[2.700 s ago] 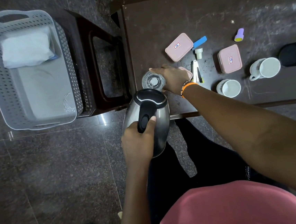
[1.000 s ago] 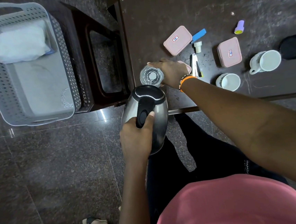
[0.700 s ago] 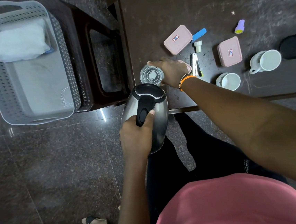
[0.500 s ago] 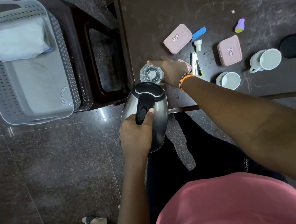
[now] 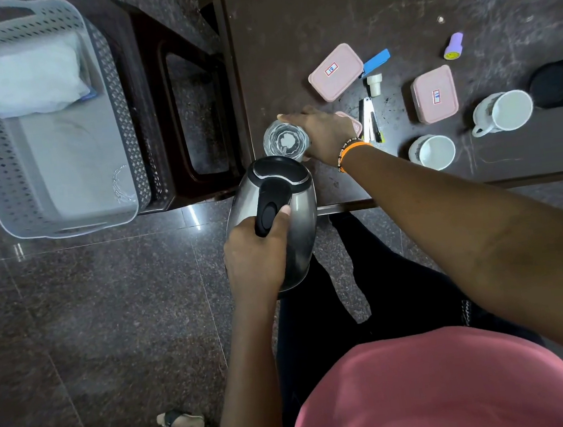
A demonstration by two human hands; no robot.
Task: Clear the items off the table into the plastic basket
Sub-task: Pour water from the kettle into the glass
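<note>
Basket (image 5: 121, 132) waits well off to the left while the left hand (image 5: 254, 253) clenches the kettle (image 5: 283, 213) handle and the right hand's (image 5: 324, 133) fingers wrap a glass (image 5: 285, 140) on the counter (image 5: 322, 9); carrying both could spill or drop one.

Left hand (image 5: 254, 250) has a firm grip on the steel kettle (image 5: 275, 220) by its black handle, off the table (image 5: 322, 13) edge. Right hand (image 5: 324, 133) wraps the clear glass (image 5: 285, 141) on the table. Grey basket (image 5: 120, 125) sits left (white bundle (image 5: 34, 75) inside).
</note>
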